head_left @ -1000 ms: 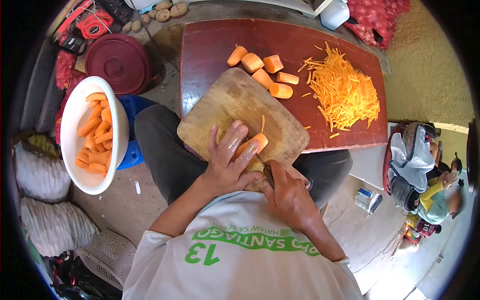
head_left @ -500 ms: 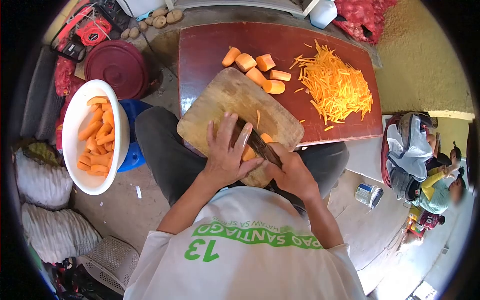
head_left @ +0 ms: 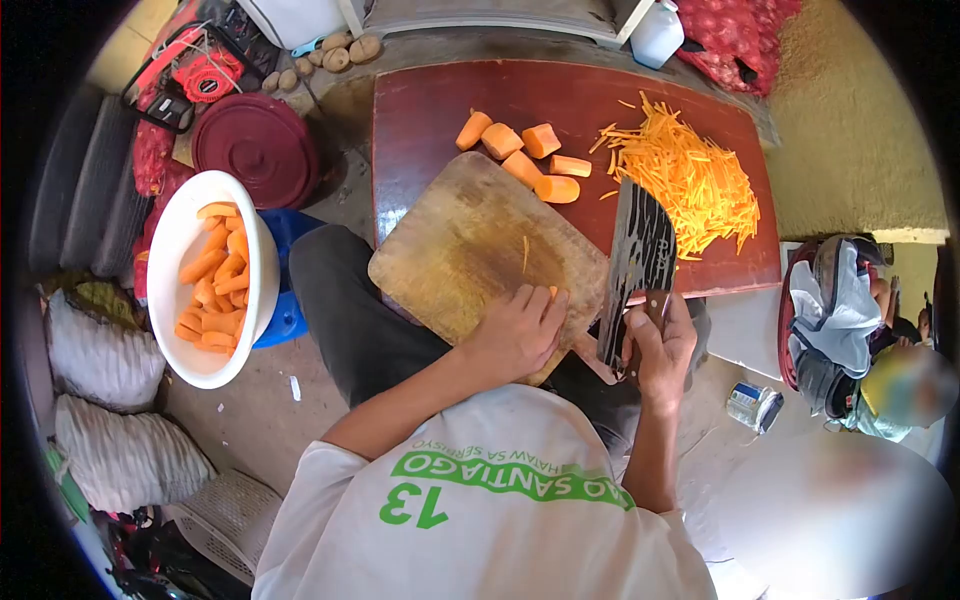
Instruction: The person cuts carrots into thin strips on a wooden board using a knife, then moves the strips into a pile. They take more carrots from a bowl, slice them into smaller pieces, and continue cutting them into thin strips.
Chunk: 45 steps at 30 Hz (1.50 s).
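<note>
My right hand [head_left: 660,345] is wrapped round the handle of a wide dark cleaver [head_left: 640,255], raised at the right side of the wooden cutting board [head_left: 440,240]. On the board's near part lies my left hand [head_left: 520,330], fingers together over a carrot piece [head_left: 553,292] that is mostly hidden under them. A thin carrot strip [head_left: 526,252] rests on the board. Just beyond it, several peeled carrot chunks [head_left: 502,141] sit on the red table [head_left: 430,100]. To their right is a heap of carrot strips [head_left: 690,180].
At the left, a white basin [head_left: 163,330] of peeled carrots stands by a blue container [head_left: 285,230]. Behind it is a dark red lidded bucket [head_left: 255,145]. White sacks [head_left: 110,350] lie far left. People [head_left: 905,385] are at the far right, partly blurred.
The cleaver has come up off the board and moved right in my right hand. My left hand has shifted right and drawn its fingers together over the carrot piece. The view has shifted slightly.
</note>
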Available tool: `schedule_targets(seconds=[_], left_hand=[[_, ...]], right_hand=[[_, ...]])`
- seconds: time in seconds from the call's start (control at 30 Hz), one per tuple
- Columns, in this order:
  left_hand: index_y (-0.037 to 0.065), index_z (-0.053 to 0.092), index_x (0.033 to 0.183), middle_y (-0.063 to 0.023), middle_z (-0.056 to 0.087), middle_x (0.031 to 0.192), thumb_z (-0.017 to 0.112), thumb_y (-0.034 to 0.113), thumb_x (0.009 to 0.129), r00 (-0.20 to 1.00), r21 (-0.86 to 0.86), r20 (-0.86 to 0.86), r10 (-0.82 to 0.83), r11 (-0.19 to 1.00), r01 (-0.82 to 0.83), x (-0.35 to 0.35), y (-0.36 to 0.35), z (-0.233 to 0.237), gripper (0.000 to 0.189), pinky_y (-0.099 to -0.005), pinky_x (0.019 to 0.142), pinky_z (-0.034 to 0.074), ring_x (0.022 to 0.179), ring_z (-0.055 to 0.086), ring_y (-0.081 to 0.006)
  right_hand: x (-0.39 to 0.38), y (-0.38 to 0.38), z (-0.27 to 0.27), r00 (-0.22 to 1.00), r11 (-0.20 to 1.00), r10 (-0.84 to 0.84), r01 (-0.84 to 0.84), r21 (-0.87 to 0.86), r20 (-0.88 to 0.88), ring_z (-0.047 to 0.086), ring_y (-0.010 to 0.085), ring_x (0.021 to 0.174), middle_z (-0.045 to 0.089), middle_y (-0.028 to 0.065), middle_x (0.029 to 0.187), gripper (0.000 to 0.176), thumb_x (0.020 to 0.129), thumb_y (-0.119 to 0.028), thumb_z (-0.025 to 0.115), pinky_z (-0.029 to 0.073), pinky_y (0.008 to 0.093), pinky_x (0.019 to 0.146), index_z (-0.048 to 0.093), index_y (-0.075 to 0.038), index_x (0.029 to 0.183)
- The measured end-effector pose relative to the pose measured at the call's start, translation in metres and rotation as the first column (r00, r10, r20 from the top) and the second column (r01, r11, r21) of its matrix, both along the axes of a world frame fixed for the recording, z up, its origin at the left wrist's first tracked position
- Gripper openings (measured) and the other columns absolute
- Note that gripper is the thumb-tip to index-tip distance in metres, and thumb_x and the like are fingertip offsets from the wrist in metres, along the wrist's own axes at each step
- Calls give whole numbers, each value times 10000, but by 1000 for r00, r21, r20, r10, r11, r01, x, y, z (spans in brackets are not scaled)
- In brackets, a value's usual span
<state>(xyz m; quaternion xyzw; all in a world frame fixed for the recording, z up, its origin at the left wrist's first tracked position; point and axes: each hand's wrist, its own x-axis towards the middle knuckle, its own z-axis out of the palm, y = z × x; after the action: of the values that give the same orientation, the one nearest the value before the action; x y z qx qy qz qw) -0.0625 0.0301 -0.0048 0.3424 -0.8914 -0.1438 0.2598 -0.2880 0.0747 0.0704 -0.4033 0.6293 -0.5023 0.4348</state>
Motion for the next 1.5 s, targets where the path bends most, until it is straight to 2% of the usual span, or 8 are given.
schedule_targets(seconds=[0.3, 0.5, 0.6, 0.67, 0.97, 1.17, 1.4, 1.5], left_hand=[[-39, 668, 1331, -173, 678, 1092, 746, 169, 896, 989, -160, 40, -144, 976, 149, -59, -102, -6, 488, -464, 825, 597, 1019, 674, -339], [-34, 666, 1342, -185, 676, 1210, 689, 214, 959, 921, -83, 318, -223, 962, 261, -77, -152, -3, 457, -580, 989, 532, 1205, 637, -371], [2, 679, 1360, -211, 653, 1335, 666, 204, 969, 976, -501, 153, -156, 839, 213, -52, -141, -19, 440, -600, 1057, 495, 1310, 607, -382], [39, 710, 1295, -212, 633, 1388, 643, 194, 991, 988, -455, 120, -95, 879, 140, -46, -133, -23, 348, -598, 1107, 464, 1356, 589, -382], [81, 749, 1155, -142, 670, 1278, 842, 199, 864, 965, -396, -87, 249, 880, -263, 120, -83, 39, 328, -548, 1006, 475, 1198, 661, -351], [31, 806, 1116, -205, 757, 1143, 872, 149, 891, 683, -254, -23, 730, 656, -710, 330, -77, 50, 262, -517, 1010, 548, 1118, 703, -424], [121, 782, 1298, -121, 724, 1337, 766, 58, 925, 283, -109, 676, 680, 473, -874, 510, -91, 15, 379, -614, 1119, 504, 1283, 653, -373], [163, 769, 1335, -95, 714, 1394, 734, 28, 935, 234, -30, 729, 644, 372, -928, 556, -107, -8, 423, -659, 1146, 469, 1363, 631, -357]], right_hand=[[-6, 24, -5, 997, 996, -69, 71, -47, 39, 532, 67, 538, 596, -9, 770, 137, 1072, -69, 665, 421, 255, 492, 628, 22, 1168], [-5, 34, -9, 997, 996, -76, 75, -53, -19, 536, 57, 561, 593, -12, 788, 155, 1062, -50, 649, 424, 247, 499, 629, 26, 1195], [-3, 37, -15, 996, 996, -85, 85, -34, 5, 535, 49, 564, 594, -18, 784, 158, 1060, -41, 639, 416, 234, 495, 637, 20, 1206], [4, 34, -11, 996, 996, -85, 85, -13, 16, 522, 51, 553, 583, -11, 805, 205, 1055, -22, 633, 409, 229, 485, 636, 30, 1253], [7, 26, -18, 990, 991, 128, -126, 37, -55, 529, 51, 606, 580, -15, 817, 194, 1056, -44, 666, 415, 235, 519, 622, 17, 1235], [23, 21, -18, 971, 970, 235, -230, 75, -51, 496, 41, 649, 572, -32, 802, 221, 1025, -21, 702, 407, 243, 573, 653, 23, 1237], [28, 20, -30, 917, 946, 314, -325, -8, -245, 482, 36, 595, 555, -47, 775, 244, 1046, -13, 698, 391, 231, 523, 649, 25, 1281], [34, 27, -23, 932, 956, 293, -291, 39, -215, 392, 56, 715, 476, -56, 814, 347, 1015, -3, 738, 345, 251, 609, 645, 64, 1342]])
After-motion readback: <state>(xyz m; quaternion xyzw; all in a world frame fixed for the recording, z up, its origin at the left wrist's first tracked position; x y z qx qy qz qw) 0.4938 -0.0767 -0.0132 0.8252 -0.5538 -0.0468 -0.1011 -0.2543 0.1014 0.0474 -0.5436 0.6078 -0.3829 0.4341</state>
